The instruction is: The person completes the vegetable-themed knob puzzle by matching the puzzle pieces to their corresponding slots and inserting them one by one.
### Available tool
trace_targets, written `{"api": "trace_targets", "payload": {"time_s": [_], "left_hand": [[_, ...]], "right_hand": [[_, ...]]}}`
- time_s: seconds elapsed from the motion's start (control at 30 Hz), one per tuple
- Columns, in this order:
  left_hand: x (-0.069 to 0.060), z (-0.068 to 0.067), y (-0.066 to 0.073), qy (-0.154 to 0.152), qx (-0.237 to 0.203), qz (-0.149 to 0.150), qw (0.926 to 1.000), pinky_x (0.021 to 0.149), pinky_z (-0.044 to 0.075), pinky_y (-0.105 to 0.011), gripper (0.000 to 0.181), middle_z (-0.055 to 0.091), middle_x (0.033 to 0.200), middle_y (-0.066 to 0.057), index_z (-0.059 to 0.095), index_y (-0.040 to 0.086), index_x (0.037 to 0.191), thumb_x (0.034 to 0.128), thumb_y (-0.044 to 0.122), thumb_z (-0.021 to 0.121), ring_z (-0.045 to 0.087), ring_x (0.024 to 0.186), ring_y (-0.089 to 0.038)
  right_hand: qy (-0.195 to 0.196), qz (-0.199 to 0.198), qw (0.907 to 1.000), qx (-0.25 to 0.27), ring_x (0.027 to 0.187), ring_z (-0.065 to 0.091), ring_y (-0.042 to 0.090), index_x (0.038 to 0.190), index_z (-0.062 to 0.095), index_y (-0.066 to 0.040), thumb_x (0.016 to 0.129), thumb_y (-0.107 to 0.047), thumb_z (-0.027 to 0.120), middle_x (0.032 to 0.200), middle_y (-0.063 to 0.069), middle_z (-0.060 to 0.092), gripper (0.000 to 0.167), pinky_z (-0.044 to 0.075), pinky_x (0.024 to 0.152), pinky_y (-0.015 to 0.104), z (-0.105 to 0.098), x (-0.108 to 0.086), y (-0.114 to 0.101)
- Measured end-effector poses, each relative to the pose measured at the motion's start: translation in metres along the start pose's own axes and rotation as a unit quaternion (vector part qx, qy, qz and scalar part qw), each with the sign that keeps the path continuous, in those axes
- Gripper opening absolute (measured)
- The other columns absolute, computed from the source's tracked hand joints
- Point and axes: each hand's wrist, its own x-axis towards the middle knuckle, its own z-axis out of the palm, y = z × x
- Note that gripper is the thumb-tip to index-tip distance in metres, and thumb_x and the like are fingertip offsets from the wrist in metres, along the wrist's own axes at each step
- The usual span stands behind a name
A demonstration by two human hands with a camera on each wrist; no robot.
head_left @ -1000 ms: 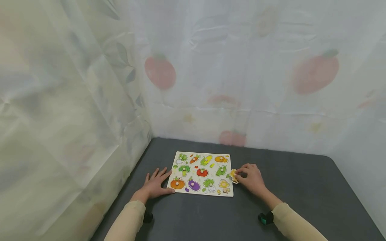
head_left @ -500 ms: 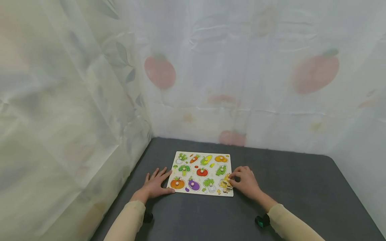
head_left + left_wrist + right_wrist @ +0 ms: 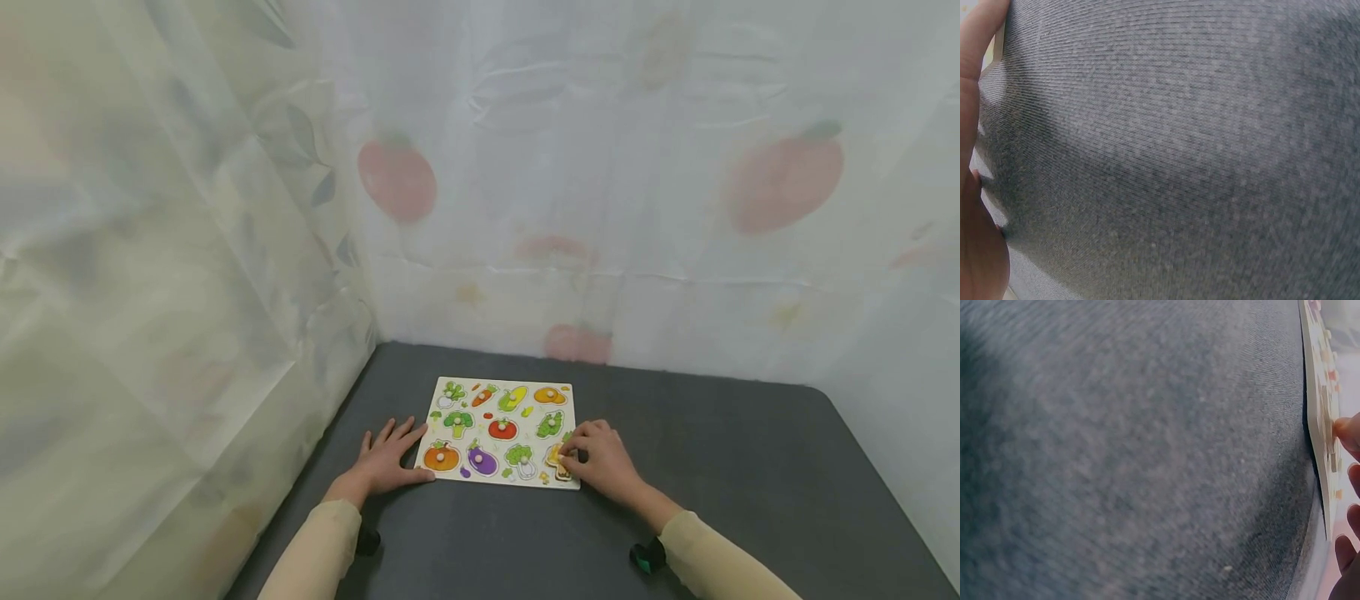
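Note:
A pale vegetable peg puzzle board (image 3: 487, 477) lies flat on the dark grey table. The left hand (image 3: 388, 460) is spread at the board's left edge, its fingertips and thumb touching the rim. Over the lower right corner, the right hand (image 3: 602, 457) pinches a yellow mushroom puzzle piece (image 3: 556, 455) between thumb and fingers. That piece sits over the printed mushroom spot, and whether it lies flush is hidden by the fingers. In the right wrist view, a fingertip (image 3: 1347, 432) meets the piece on the board's top. The left wrist view catches part of the left hand (image 3: 979, 187).
Other knobbed pieces sit in the board, among them a pumpkin (image 3: 442, 457), an eggplant (image 3: 482, 460) and a tomato (image 3: 502, 429). The grey table (image 3: 735, 467) extends to the right. Printed curtains (image 3: 600, 208) hang behind and at the left.
The right hand has carried the mushroom piece left from beside the board's right edge onto the lower right corner. The left hand has stayed put.

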Motion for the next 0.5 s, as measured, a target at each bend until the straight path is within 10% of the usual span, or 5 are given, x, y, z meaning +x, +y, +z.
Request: {"api": "trace_targets", "payload": {"time_s": [0.5], "left_hand": [[0.0057, 0.0064, -0.0080, 0.001, 0.003, 0.001, 1.0000, 0.115, 0.000, -0.074, 0.104, 0.024, 0.169, -0.007, 0.034, 0.029, 0.162, 0.0778, 0.077, 0.071, 0.010, 0.154, -0.043]], "right_hand": [[-0.010, 0.006, 0.9999, -0.002, 0.099, 0.048, 0.012, 0.089, 0.080, -0.032, 0.087, -0.032, 0.084, 0.097, -0.016, 0.058, 0.005, 0.041, 0.088, 0.043, 0.0016, 0.0001, -0.0048]]}}
